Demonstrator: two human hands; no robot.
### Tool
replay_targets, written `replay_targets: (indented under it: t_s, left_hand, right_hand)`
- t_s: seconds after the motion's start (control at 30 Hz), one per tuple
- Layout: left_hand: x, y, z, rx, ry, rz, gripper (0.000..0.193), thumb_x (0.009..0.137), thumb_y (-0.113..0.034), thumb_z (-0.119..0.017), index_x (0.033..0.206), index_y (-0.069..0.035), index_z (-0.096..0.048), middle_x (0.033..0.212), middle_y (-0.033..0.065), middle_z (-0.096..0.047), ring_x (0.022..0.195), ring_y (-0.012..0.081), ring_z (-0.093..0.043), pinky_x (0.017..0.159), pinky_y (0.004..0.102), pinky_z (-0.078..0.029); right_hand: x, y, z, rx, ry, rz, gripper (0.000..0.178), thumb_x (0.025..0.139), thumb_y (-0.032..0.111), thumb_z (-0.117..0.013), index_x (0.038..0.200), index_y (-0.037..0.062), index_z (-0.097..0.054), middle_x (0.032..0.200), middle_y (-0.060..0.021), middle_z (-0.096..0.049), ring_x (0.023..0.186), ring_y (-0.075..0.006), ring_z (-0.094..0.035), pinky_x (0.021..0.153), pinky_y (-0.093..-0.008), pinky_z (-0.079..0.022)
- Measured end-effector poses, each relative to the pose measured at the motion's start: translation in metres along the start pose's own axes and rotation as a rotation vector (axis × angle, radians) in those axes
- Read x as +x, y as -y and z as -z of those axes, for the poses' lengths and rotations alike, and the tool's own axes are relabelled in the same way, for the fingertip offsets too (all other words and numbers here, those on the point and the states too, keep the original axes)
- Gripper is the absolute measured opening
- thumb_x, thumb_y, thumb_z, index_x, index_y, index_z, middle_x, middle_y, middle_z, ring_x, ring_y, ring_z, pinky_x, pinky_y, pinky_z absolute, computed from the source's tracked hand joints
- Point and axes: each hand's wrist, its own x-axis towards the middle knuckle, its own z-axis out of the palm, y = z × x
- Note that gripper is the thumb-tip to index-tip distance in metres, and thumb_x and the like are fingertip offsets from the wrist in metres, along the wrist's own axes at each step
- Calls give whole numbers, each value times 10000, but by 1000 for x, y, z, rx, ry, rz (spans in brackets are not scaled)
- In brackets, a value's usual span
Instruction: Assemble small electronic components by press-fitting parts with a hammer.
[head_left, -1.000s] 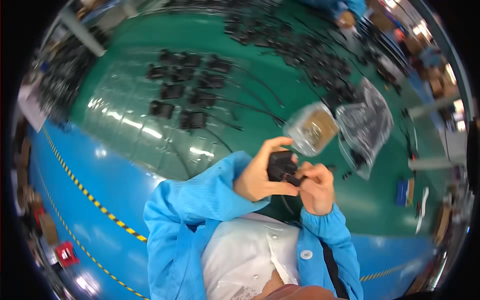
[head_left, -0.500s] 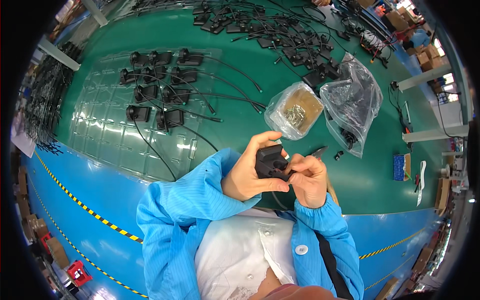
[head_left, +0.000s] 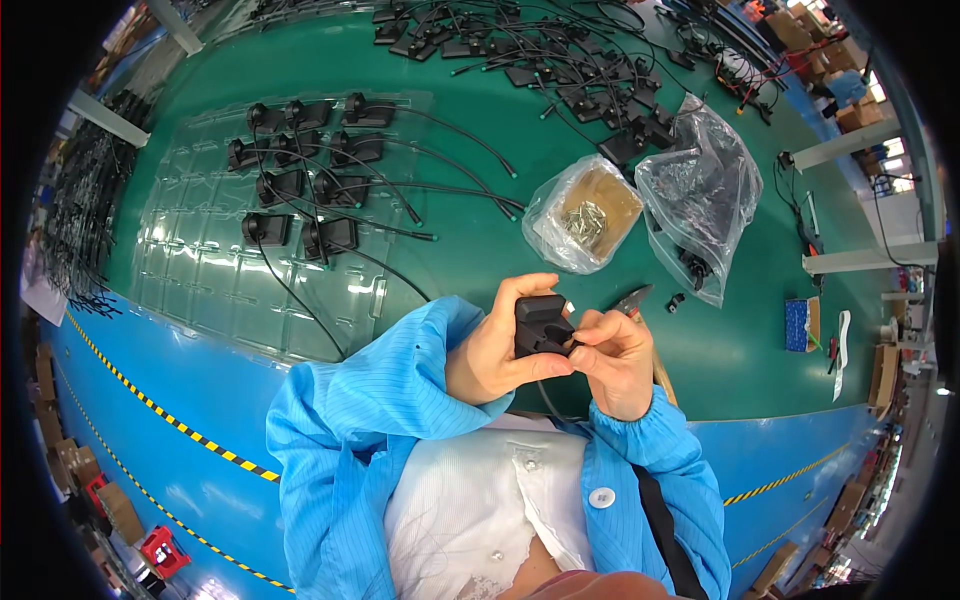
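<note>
My left hand [head_left: 497, 346] grips a small black boxy part [head_left: 539, 323] close to my chest, fingers wrapped round its left side. The fingertips of my right hand [head_left: 617, 360] pinch at the right edge of that part. A thin black cable hangs down from the part between my wrists. Both arms wear light blue sleeves. Just beyond my right hand lie small pliers [head_left: 633, 299] on the green table [head_left: 470, 235].
A clear plastic tray [head_left: 215, 285] at left holds several black parts with cables [head_left: 300, 180]. One clear bag holds small metal pieces [head_left: 582, 215], and a second bag [head_left: 700, 195] lies to its right. More black cabled parts [head_left: 560, 60] pile at the far edge.
The view has shifted, so the table items sit lower and nearer. My hands stay together on the black part, with the right fingers moving along its edge.
</note>
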Motion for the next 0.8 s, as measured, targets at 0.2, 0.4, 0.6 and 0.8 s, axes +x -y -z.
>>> replay_targets:
  t_s: [0.2, 0.4, 0.6, 0.8]
  left_hand:
    - [-5, 2, -1, -32, 24, 135, 770, 687, -141, -725, 1271, -27, -237, 1053, 153, -501, 896, 208, -535, 791, 282, -434]
    - [0, 7, -9, -170, -12, 47, 733, 723, -185, -696, 1268, -17, -236, 1075, 164, -502, 911, 216, -536, 797, 286, -434]
    - [-1, 10, -14, -241, -49, 58, 742, 733, -242, -689, 1270, -13, -232, 1108, 178, -493, 928, 224, -535, 799, 296, -439]
    - [-4, 12, -11, -239, -53, 1, 762, 707, -205, -711, 1269, -14, -234, 1097, 188, -499, 941, 236, -534, 798, 304, -444]
  right_hand:
    - [-4, 7, 0, -71, -34, -84, 165, 674, -97, -647, 785, -9, -564, 738, -90, -533, 600, -145, -508, 602, -224, -436]
    - [2, 17, -4, -188, 9, -61, 161, 675, -71, -660, 767, 13, -557, 695, -66, -497, 592, -129, -472, 609, -226, -428]
    - [8, 3, 2, -181, 16, 115, 176, 663, -63, -676, 753, 24, -552, 654, -48, -468, 565, -122, -474, 595, -218, -425]
    - [4, 10, 2, -93, 0, -48, 129, 699, -39, -653, 745, 20, -548, 689, -67, -500, 561, -122, -475, 637, -216, -433]
